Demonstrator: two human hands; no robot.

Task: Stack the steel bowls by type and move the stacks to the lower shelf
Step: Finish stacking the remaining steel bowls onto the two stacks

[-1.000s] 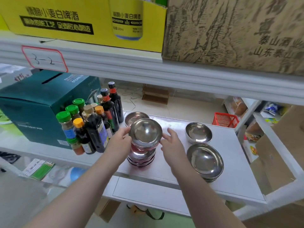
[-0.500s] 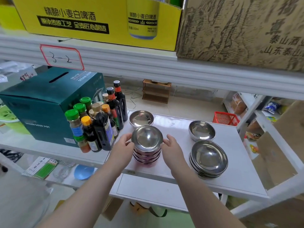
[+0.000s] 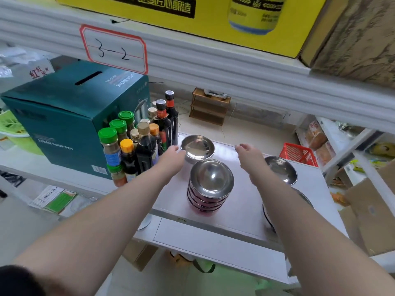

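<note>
A stack of several small steel bowls [image 3: 210, 185] stands near the front of the white shelf [image 3: 245, 208]. Behind it sits a single steel bowl [image 3: 197, 148]. My left hand [image 3: 171, 160] touches that bowl's left rim, fingers apart. My right hand [image 3: 250, 158] hovers open to the bowl's right, holding nothing. Another single bowl [image 3: 282, 169] lies at the right. A stack of wider bowls [image 3: 268, 214] is mostly hidden under my right forearm.
A cluster of sauce and spice bottles [image 3: 136, 144] stands just left of my left hand, beside a teal box [image 3: 64, 120]. A red basket [image 3: 298, 153] lies beyond the shelf's right edge. A lower shelf [image 3: 213, 248] juts out below. Cardboard boxes [image 3: 372, 212] sit at the right.
Both hands have let go of the small bowl stack and reached back toward the single bowl behind it. The stack stays on the shelf.
</note>
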